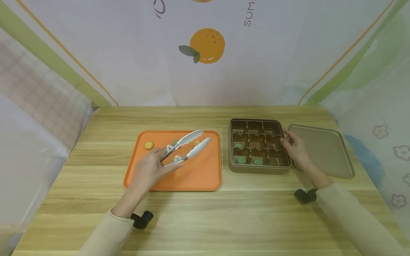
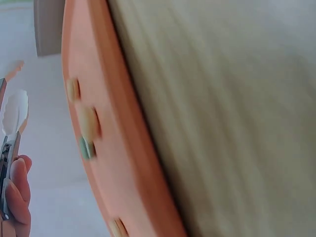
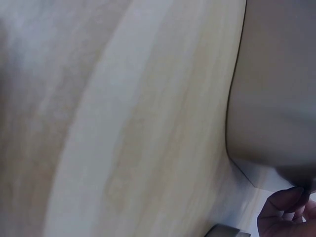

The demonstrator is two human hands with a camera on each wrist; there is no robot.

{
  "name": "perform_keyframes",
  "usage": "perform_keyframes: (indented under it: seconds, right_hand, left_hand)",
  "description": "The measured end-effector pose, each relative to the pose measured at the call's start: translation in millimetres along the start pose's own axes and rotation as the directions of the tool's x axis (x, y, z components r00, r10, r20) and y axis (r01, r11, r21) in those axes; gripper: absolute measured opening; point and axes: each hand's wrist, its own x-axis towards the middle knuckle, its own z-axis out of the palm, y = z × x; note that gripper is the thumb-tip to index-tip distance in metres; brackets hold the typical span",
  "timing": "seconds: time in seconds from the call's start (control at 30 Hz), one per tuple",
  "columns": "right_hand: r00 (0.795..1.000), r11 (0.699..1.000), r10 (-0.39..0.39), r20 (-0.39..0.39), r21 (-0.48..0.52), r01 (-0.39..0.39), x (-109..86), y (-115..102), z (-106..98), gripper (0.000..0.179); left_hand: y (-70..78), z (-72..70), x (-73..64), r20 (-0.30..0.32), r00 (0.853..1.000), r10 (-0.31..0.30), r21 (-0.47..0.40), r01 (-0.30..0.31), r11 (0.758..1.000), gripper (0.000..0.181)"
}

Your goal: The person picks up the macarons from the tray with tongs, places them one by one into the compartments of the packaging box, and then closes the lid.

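Note:
My left hand [image 1: 148, 170] holds a pair of tongs [image 1: 185, 146] with white scalloped tips, spread apart over the orange tray [image 1: 192, 181]. Nothing sits between the tips. Beneath them on the tray lie a green cookie [image 1: 175, 143] and a yellow cookie [image 1: 196, 143], both partly covered; another yellow cookie [image 1: 148, 145] is at the left. My right hand [image 1: 296, 149] grips the right rim of a square divided tin [image 1: 259, 170], thumb over the edge. Green cookies [image 1: 241, 160] lie in three of its compartments, at the front left, front middle and middle left.
The tin's flat lid [image 1: 330, 153] lies to the right of the tin, behind my right hand. A wooden table [image 1: 217, 220] carries everything, with a printed cloth [image 1: 256, 71] hanging behind its far edge. Black wrist mounts [image 1: 142, 219] stick out below both hands.

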Motion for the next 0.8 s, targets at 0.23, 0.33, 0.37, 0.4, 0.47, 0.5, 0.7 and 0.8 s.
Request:
perform_keyframes:
  seconds: [0.23,0.33,0.37,0.4,0.47,0.5,0.7,0.8]
  right_hand:
    - [1.0,1.0,-0.017,-0.001,-0.011,0.017,-1.3,-3.8,-0.2,0.05]
    - [1.0,1.0,-0.019,-0.001,-0.014,0.019,-1.4,-4.3,-0.2,0.05]
    - [1.0,1.0,-0.019,-0.002,-0.016,0.019,-1.4,-4.1,-0.2,0.05]
    - [1.0,1.0,-0.019,-0.006,-0.015,0.019,-1.4,-3.9,-0.2,0.05]
    - [1.0,1.0,-0.019,-0.01,-0.015,0.018,-1.4,-3.6,-0.2,0.05]
    - [1.0,1.0,-0.02,-0.01,-0.017,0.02,-1.5,-3.5,-0.2,0.05]
    - [1.0,1.0,-0.025,-0.01,-0.02,0.025,-1.8,-4.6,0.4,0.049]
    - [1.0,1.0,-0.018,-0.011,-0.024,0.018,-1.3,-4.5,0.4,0.049]
  left_hand:
    - [-29.4,-11.7,-16.5,-0.051,0.998,-0.041,0.034,0.043,0.998,0.042]
    - [-41.1,-15.5,-20.2,-0.049,0.997,-0.062,0.058,0.065,0.996,0.042]
    - [-44.3,-16.4,-20.9,-0.048,0.997,-0.066,0.064,0.069,0.995,0.043]
    - [-47.2,-17.0,-21.5,-0.044,0.996,-0.072,0.07,0.075,0.995,0.043]
    - [-52.4,-17.8,-22.0,-0.04,0.996,-0.074,0.081,0.077,0.994,0.043]
    - [-54.8,-17.8,-21.9,-0.038,0.996,-0.076,0.085,0.079,0.993,0.043]
    - [-66.7,-19.9,-17.8,-0.018,0.997,-0.081,0.105,0.082,0.991,0.044]
    - [-71.5,-22.1,-15.1,0.003,0.996,-0.094,0.11,0.094,0.99,0.045]
